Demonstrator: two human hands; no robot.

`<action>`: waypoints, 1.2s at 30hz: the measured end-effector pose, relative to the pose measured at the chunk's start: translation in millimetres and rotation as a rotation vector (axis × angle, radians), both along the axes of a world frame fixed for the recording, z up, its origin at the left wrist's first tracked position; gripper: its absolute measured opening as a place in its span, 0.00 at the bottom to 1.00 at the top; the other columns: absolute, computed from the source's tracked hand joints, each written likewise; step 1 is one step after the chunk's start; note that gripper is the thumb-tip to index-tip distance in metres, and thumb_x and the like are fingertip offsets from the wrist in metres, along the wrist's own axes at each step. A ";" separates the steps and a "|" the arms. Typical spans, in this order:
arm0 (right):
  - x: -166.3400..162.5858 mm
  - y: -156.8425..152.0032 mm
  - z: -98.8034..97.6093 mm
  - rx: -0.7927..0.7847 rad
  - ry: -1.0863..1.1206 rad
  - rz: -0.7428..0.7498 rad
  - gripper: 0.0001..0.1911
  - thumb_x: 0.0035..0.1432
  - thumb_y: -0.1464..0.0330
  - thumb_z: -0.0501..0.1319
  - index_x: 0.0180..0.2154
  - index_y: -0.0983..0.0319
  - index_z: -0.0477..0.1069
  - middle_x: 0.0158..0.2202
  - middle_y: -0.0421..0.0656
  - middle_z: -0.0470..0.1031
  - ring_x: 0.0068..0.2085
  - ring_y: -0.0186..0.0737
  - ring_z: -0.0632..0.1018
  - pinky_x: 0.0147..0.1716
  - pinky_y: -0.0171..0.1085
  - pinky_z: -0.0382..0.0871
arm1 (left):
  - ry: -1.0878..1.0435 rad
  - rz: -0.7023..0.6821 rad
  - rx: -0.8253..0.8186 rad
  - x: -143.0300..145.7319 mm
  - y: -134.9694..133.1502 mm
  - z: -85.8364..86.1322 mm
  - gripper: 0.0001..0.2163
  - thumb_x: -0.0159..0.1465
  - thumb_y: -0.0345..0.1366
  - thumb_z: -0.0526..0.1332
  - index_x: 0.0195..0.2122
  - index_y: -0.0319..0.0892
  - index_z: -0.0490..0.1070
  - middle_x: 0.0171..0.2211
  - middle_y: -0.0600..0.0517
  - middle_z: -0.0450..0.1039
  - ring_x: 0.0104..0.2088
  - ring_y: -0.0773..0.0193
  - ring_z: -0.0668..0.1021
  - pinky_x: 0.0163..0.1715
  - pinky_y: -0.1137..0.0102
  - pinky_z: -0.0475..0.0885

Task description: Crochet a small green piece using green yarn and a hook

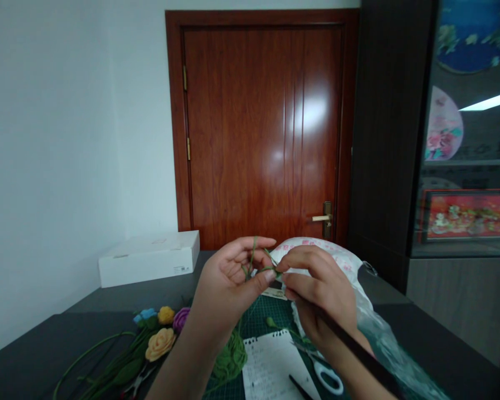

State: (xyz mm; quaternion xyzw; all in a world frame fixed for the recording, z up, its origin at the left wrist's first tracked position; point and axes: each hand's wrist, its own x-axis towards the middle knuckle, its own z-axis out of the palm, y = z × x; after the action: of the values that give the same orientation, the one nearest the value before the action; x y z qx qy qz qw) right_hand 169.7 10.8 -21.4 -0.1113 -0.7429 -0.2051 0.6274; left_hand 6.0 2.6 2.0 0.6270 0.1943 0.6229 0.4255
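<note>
My left hand (227, 283) is raised above the table with green yarn (254, 261) looped over its fingers, thumb and forefinger pinching the strand. My right hand (316, 291) is closed around a dark crochet hook (350, 347) whose tip meets the yarn between the two hands. The hook's long handle runs back along my right wrist. A ball of green yarn (231, 355) lies below my left hand on the green cutting mat (270, 314).
On the dark table (45, 355) lie crocheted flowers with green stems (160, 333), a spiral notepad (270, 366), white-handled scissors (327, 378) and a clear plastic bag (358, 289). A white box (150, 258) sits at the back left. A wooden door (262, 128) stands behind.
</note>
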 end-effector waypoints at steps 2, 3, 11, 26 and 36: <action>-2.5 0.9 -1.4 0.061 0.041 -0.050 0.09 0.66 0.76 0.58 0.42 0.55 0.71 0.36 0.40 0.78 0.39 0.40 0.79 0.40 0.44 0.73 | -0.028 0.021 0.021 2.2 -2.2 -0.8 0.17 0.54 0.23 0.73 0.45 0.38 0.79 0.30 0.53 0.78 0.32 0.67 0.78 0.33 0.74 0.75; -4.5 2.2 -3.2 0.067 0.085 -0.042 0.10 0.65 0.76 0.59 0.42 0.55 0.71 0.37 0.40 0.77 0.39 0.40 0.78 0.41 0.44 0.73 | -0.052 0.039 0.021 3.7 -3.2 -1.3 0.18 0.55 0.23 0.73 0.46 0.38 0.78 0.30 0.54 0.78 0.32 0.67 0.78 0.33 0.74 0.75; -17.8 15.1 -15.7 -0.124 0.321 0.245 0.09 0.63 0.76 0.60 0.39 0.55 0.68 0.32 0.38 0.74 0.34 0.39 0.77 0.34 0.41 0.74 | -0.261 -0.057 -0.184 11.9 -0.8 -4.5 0.23 0.52 0.26 0.74 0.49 0.35 0.75 0.30 0.53 0.79 0.31 0.68 0.79 0.34 0.74 0.74; -10.7 4.3 -2.1 -0.795 0.602 0.582 0.14 0.67 0.61 0.60 0.30 0.60 0.69 0.23 0.37 0.68 0.25 0.33 0.70 0.28 0.34 0.65 | -0.030 -0.134 -0.061 -0.3 8.4 -3.1 0.19 0.54 0.23 0.72 0.48 0.39 0.78 0.31 0.54 0.78 0.33 0.69 0.78 0.34 0.76 0.72; -20.0 15.8 -4.6 -0.930 0.510 0.988 0.13 0.62 0.63 0.68 0.30 0.59 0.67 0.26 0.35 0.70 0.27 0.31 0.70 0.30 0.31 0.66 | -0.104 -0.209 -0.088 0.5 14.5 -9.0 0.17 0.55 0.25 0.73 0.47 0.41 0.80 0.33 0.53 0.79 0.35 0.67 0.80 0.39 0.73 0.75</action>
State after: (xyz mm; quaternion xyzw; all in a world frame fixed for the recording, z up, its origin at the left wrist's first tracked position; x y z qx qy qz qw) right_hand 149.7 26.6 -26.0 -0.0624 -0.5473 0.4717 0.6885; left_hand 6.6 17.2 -7.0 0.5914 0.1326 0.5976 0.5249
